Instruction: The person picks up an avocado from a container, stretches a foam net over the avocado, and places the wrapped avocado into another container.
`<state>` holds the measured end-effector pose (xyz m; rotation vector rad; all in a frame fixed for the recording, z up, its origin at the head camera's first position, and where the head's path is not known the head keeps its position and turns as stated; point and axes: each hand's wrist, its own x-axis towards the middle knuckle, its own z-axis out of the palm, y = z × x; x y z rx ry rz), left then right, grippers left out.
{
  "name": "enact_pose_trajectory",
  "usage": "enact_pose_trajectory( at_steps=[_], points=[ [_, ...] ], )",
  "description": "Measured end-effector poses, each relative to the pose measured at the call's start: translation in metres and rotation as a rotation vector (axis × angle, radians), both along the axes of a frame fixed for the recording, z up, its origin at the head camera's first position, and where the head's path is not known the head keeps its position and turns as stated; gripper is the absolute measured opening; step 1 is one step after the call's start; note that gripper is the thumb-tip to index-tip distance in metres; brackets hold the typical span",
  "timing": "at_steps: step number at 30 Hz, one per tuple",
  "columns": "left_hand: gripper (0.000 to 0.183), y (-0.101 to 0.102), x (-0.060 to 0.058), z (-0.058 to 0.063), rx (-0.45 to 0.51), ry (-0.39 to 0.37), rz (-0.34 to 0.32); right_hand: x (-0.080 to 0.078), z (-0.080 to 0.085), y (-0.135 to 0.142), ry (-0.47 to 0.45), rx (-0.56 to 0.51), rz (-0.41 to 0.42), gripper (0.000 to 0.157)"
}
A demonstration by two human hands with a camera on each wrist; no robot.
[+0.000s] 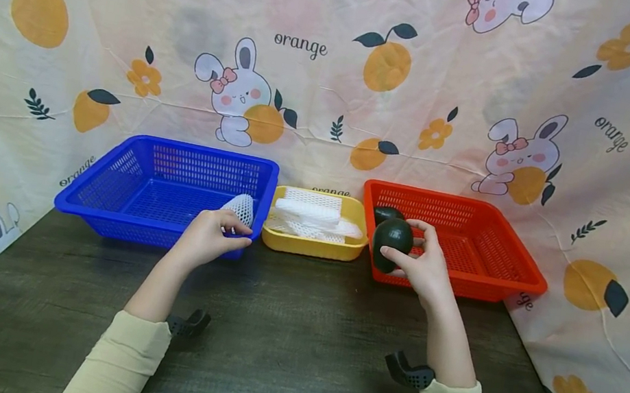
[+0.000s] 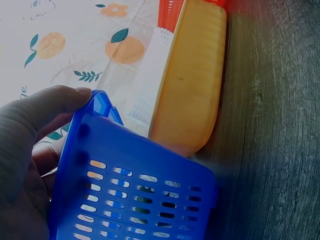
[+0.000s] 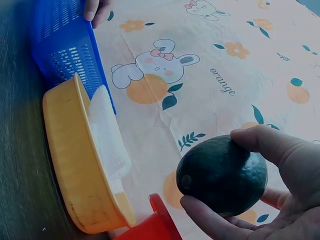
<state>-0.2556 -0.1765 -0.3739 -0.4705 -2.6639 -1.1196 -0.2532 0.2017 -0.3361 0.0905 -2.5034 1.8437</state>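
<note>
My right hand point(image 1: 427, 264) holds a dark green avocado point(image 1: 392, 244) between thumb and fingers, over the front left corner of the red basket point(image 1: 516, 279). A second avocado point(image 1: 388, 214) lies inside that basket at its left end. My left hand point(image 1: 209, 238) grips the rim at the right front corner of the blue basket point(image 1: 124, 218); in the left wrist view the thumb rests on the rim point(image 2: 95, 97). Just behind this hand, a white foam net sleeve point(image 1: 241, 207) stands in the blue basket, rounded as if filled; its contents are hidden.
Between the two baskets stands a yellow tray point(image 1: 313, 247) with several white foam nets point(image 1: 309, 213) piled in it. A printed cloth point(image 1: 329, 108) hangs behind all three containers. The dark wooden table point(image 1: 290, 345) stretches in front of them.
</note>
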Motion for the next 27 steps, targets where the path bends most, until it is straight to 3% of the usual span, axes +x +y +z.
enact_pose_trajectory(
  at_steps=[12,27],
  points=[
    [0.016,0.000,0.001,-0.001,-0.007,0.002,0.004,0.005,-0.007,-0.006,-0.014,0.056,0.032,0.075],
    [0.016,0.000,0.001,-0.002,-0.011,0.000,0.008,0.017,-0.024,-0.016,0.019,0.221,0.140,0.070]
  ],
)
